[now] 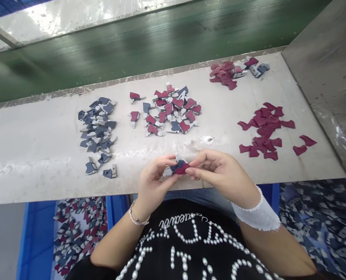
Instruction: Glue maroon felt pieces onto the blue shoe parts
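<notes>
Close to the table's front edge, my left hand [154, 179] pinches a small blue-and-grey plastic part [177, 165] between thumb and fingers. My right hand [215, 168] grips a dark red plastic cover piece [182, 168] at its right end, and the cover lies against the blue part. Whether the two are joined I cannot tell, as fingertips hide the edges. Beyond my hands is a pile of red-and-grey parts [168, 109]. To the left lies a pile of blue-and-grey parts [98, 124], and to the right a pile of loose red covers [264, 130].
A second heap of red covers [223, 74] lies at the back right beside several assembled parts. Behind the table [44, 155] runs a green belt [132, 54]. A metal panel [330, 77] bounds the right. Below stand a blue bin [35, 241] and many blue-grey parts [321, 225].
</notes>
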A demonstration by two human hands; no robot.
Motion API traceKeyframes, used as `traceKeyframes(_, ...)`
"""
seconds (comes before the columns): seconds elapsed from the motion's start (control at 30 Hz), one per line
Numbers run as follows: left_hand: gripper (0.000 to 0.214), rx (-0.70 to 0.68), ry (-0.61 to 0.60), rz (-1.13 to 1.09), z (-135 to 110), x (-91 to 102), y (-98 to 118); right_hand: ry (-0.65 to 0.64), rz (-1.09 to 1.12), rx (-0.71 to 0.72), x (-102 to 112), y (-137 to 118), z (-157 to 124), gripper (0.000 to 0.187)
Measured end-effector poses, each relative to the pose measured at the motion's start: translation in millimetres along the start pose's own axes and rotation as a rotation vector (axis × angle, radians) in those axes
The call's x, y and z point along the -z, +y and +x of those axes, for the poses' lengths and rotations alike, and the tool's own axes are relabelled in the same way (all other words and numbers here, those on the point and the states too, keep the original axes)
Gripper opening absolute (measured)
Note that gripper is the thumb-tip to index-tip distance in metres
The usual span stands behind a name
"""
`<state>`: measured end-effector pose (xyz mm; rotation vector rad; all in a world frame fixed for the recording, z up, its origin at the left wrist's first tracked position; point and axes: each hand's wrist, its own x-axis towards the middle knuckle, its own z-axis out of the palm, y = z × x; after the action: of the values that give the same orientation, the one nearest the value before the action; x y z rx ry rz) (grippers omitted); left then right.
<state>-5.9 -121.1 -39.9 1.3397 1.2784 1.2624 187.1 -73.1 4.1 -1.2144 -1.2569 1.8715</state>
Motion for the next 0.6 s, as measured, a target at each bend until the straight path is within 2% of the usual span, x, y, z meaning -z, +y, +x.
traceKeyframes(0.17,0.027,-0.094,-0.015,0.098,2.0,1.2,3.6,-0.009,0.008,0.032,1.4,-0.1,1.2,0.017)
traceKeyframes(0.33,0.035,-0.169,-0.004,0.178,2.5,1.6,5.9,0.017,0.008,0.061,0.0,0.9,2.3,0.017)
traceKeyframes(0.6,0.032,-0.217,0.023,0.194,3.3,1.5,7.1,0.055,-0.078,0.073,-3.1,-3.5,2.7,0.021)
